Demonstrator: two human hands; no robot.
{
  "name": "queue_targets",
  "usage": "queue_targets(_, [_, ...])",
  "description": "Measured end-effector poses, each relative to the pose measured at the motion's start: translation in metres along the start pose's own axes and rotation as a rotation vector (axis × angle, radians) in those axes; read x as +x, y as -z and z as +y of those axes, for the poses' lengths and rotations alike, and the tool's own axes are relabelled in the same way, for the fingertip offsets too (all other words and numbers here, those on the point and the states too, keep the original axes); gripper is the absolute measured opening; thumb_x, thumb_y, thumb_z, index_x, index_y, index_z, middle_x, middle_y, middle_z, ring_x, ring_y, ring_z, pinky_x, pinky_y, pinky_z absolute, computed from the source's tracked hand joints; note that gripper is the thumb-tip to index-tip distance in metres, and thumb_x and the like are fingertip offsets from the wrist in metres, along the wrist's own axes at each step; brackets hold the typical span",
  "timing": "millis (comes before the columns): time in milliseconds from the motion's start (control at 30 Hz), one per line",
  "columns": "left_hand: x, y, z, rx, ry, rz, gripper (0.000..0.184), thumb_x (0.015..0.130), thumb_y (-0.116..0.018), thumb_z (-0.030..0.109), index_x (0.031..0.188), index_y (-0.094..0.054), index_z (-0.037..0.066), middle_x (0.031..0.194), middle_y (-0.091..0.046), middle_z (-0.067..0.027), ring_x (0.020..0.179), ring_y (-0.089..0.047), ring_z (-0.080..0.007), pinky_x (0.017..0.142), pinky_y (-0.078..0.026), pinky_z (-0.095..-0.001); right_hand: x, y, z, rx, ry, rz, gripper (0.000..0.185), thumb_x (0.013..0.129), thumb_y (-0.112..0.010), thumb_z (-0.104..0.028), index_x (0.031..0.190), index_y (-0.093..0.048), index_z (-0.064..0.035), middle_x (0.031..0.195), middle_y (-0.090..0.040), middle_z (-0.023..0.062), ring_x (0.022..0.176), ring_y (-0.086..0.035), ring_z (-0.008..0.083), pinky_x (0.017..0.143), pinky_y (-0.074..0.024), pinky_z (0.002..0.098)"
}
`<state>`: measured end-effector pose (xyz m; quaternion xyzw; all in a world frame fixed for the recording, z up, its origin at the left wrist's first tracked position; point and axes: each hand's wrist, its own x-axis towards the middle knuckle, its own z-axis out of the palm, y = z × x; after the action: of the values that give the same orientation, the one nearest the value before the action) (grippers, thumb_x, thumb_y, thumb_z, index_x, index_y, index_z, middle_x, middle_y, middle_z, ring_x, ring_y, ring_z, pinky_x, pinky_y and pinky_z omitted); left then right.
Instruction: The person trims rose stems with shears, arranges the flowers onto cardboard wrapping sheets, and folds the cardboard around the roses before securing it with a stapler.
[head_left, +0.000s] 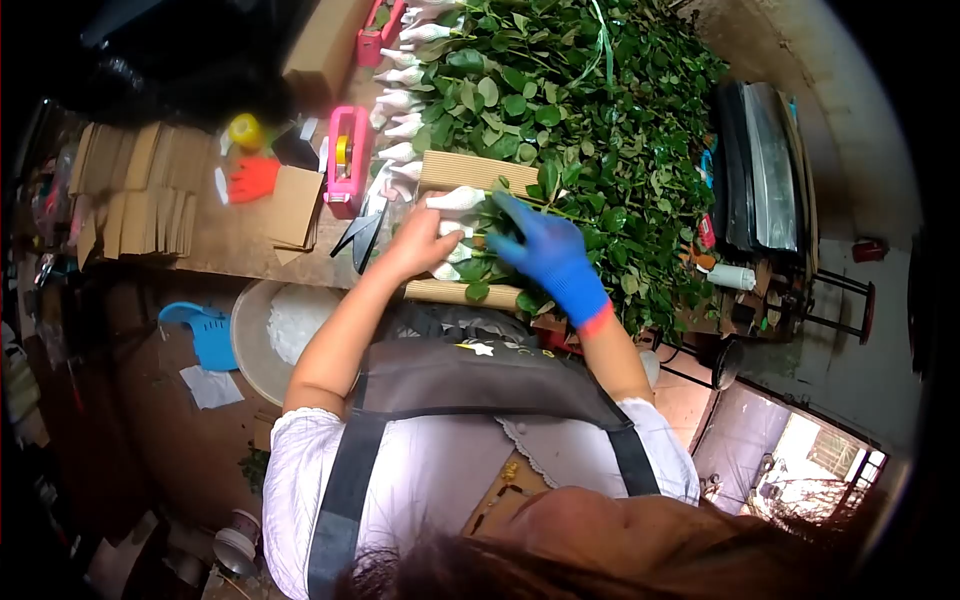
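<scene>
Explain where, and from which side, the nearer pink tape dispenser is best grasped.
Probably pinch the pink tape dispenser across its long sides at the near end, coming from above: its body is long and narrow, the yellow tape roll sits mid-length, and white-wrapped heads lie close on its right.

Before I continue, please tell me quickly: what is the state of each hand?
Left hand: at a white-wrapped bud; grip cannot be told.
Right hand: open; no held thing visible.

Left hand touching white-wrapped bud; blue-gloved right hand near leaves.
</scene>
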<state>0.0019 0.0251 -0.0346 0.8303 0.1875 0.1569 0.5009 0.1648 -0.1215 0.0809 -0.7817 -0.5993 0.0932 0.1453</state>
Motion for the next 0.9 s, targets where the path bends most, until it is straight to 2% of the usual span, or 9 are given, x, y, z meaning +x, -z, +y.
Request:
queue_targets(100, [-0.003,-0.002,0.000,-0.076,0.041,0.067,0.056,0.083,-0.072,0.013,0.131,-0.048,0.002,0.126,-0.056,-0.0190,0.120,-0.054,-0.0352,0.102,-0.044,-0.0417,0.031,-0.044,0.021,-0.132,-0.115,-0.247,0.037,0.090,-0.062,-0.041,0.117,-0.062,-0.0153,0.089,-0.072,0.0118,0.081,-0.069,0.0337,0.071,-0.0539,0.0460])
queue_targets(200, [-0.005,-0.005,-0.001,-0.053,0.064,0.109,0.056,0.082,-0.072,0.013,0.132,-0.047,0.004,0.126,-0.055,-0.0199,0.120,-0.054,-0.0371,0.102,-0.043,-0.0420,0.025,-0.043,0.018,-0.130,-0.090,-0.226,0.031,0.092,-0.060,-0.039,0.111,-0.062,-0.0151,0.090,-0.071,0.0123,0.082,-0.069,0.0340,0.074,-0.0533,0.0468])
queue_targets(400, [-0.004,0.004,0.008,-0.004,0.010,0.073,0.059,0.082,-0.070,0.015,0.136,-0.048,0.004,0.128,-0.055,-0.0188,0.122,-0.052,-0.0389,0.103,-0.042,-0.0436,0.020,-0.028,0.015,-0.018,0.002,-0.143,0.032,0.092,-0.060,-0.039,0.117,-0.063,-0.0187,0.092,-0.072,0.0109,0.082,-0.069,0.0334,0.073,-0.0536,0.0455])
queue_targets(500, [-0.007,0.007,0.013,0.026,0.013,0.007,0.051,0.083,-0.067,0.011,0.133,-0.055,0.008,0.126,-0.054,-0.0156,0.119,-0.052,-0.0378,0.103,-0.042,-0.0417,0.016,-0.011,0.007,0.148,-0.028,-0.092,0.035,0.091,-0.062,-0.036,0.121,-0.062,-0.0187,0.094,-0.071,0.0101,0.083,-0.069,0.0318,0.072,-0.0537,0.0445])
queue_targets(600, [-0.010,0.005,0.010,0.026,-0.045,0.042,0.048,0.083,-0.066,0.010,0.131,-0.057,0.009,0.125,-0.053,-0.0143,0.118,-0.051,-0.0363,0.102,-0.041,-0.0407,0.016,-0.016,0.013,0.142,-0.014,-0.090,0.037,0.090,-0.063,-0.036,0.122,-0.061,-0.0190,0.092,-0.071,0.0100,0.082,-0.069,0.0305,0.071,-0.0538,0.0430])
queue_targets(700, [-0.009,0.002,0.011,0.014,-0.083,0.064,0.043,0.083,-0.068,0.010,0.126,-0.059,0.010,0.124,-0.055,-0.0149,0.116,-0.053,-0.0374,0.100,-0.043,-0.0430,0.015,-0.041,0.023,-0.066,0.082,-0.149,0.037,0.090,-0.063,-0.036,0.122,-0.061,-0.0190,0.091,-0.071,0.0092,0.081,-0.069,0.0300,0.069,-0.0533,0.0433])
queue_targets(733, [-0.009,0.002,0.012,0.007,-0.089,0.067,0.042,0.083,-0.068,0.010,0.124,-0.059,0.010,0.123,-0.056,-0.0153,0.115,-0.053,-0.0381,0.099,-0.043,-0.0442,0.018,-0.048,0.024,-0.112,0.089,-0.252,0.034,0.091,-0.060,-0.038,0.120,-0.062,-0.0195,0.090,-0.071,0.0092,0.081,-0.069,0.0301,0.069,-0.0527,0.0447])
queue_targets(833, [-0.009,0.001,0.009,-0.027,-0.002,0.094,0.044,0.085,-0.069,0.013,0.125,-0.052,0.004,0.122,-0.056,-0.0176,0.116,-0.053,-0.0393,0.099,-0.043,-0.0452,0.024,-0.044,0.023,-0.079,-0.072,-0.175,0.030,0.093,-0.057,-0.041,0.112,-0.065,-0.0190,0.087,-0.071,0.0091,0.081,-0.069,0.0307,0.069,-0.0523,0.0457])
queue_targets(900, [-0.010,-0.002,0.006,0.012,0.003,0.100,0.052,0.086,-0.069,0.015,0.130,-0.044,0.002,0.120,-0.055,-0.0189,0.114,-0.053,-0.0378,0.098,-0.042,-0.0426,0.031,-0.037,0.018,-0.004,-0.146,-0.107,0.031,0.095,-0.054,-0.046,0.100,-0.066,-0.0170,0.083,-0.071,0.0099,0.078,-0.069,0.0310,0.069,-0.0519,0.0452])
